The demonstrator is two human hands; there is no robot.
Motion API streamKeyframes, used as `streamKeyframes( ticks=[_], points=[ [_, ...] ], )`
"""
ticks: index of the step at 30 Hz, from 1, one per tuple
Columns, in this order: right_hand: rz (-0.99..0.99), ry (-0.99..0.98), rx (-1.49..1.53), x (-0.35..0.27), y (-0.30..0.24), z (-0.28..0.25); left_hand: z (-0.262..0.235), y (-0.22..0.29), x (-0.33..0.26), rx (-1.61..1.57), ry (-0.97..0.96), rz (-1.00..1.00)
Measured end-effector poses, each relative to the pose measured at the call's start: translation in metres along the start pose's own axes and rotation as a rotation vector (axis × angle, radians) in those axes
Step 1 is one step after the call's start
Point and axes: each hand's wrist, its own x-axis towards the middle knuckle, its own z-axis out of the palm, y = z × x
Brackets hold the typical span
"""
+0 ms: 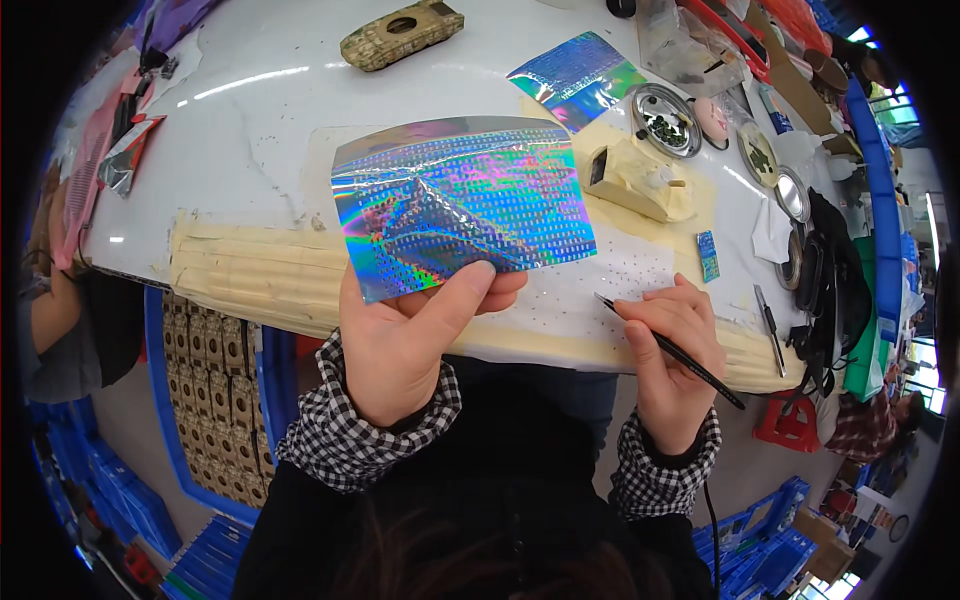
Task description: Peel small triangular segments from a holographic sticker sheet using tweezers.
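Note:
My left hand (405,345) is closed on the lower edge of a shiny holographic sticker sheet (540,190), thumb in front. The sheet is printed in rows of small marks and bulges near its lower left. Held pen-like in my right hand (675,350) are slim black tweezers (690,368), their pointed tip toward the left. Beneath that tip lies white paper (560,315) scattered with tiny dark specks. A tan block-shaped part (635,185) wrapped in masking tape stands beyond my right hand, beside a small holographic piece (708,256).
At the far side sits a camouflage model tank hull (400,38). Another holographic sheet (575,75) lies near a round dish (667,120) of small dark green parts. A slim black-and-silver tool (770,330) rests at right. Below the table's left side, a blue crate (175,430) contains several camouflage hulls.

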Motion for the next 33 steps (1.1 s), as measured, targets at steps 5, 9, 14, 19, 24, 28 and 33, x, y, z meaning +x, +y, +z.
streamKeyframes(
  ticks=[5, 9, 14, 19, 24, 28, 33],
  points=[
    [-0.030, -0.004, -0.037, 0.0003, -0.0013, -0.0009, -0.0004, 0.0001, 0.0001, 0.012, -0.008, 0.015],
    [-0.031, -0.004, -0.049, 0.0002, -0.0014, -0.0016, -0.0004, -0.0009, 0.0005, 0.007, -0.009, 0.011],
    [-0.015, 0.019, -0.035, 0.0004, -0.0039, -0.0036, 0.0000, 0.0000, 0.0001, 0.001, -0.007, 0.005],
    [-0.011, 0.027, -0.016, 0.0000, -0.0001, -0.0020, -0.0007, -0.0011, 0.0003, 0.010, -0.017, 0.017],
    [0.006, 0.040, 0.006, 0.0008, 0.0011, -0.0011, -0.0006, -0.0010, 0.0007, 0.012, -0.020, 0.020],
    [-0.030, 0.017, -0.057, 0.0013, 0.0001, -0.0016, -0.0015, -0.0023, 0.0006, 0.008, -0.016, 0.025],
    [-0.142, 0.013, -0.217, 0.0011, -0.0041, -0.0025, -0.0010, -0.0022, 0.0008, 0.002, -0.017, 0.020]
  ],
)
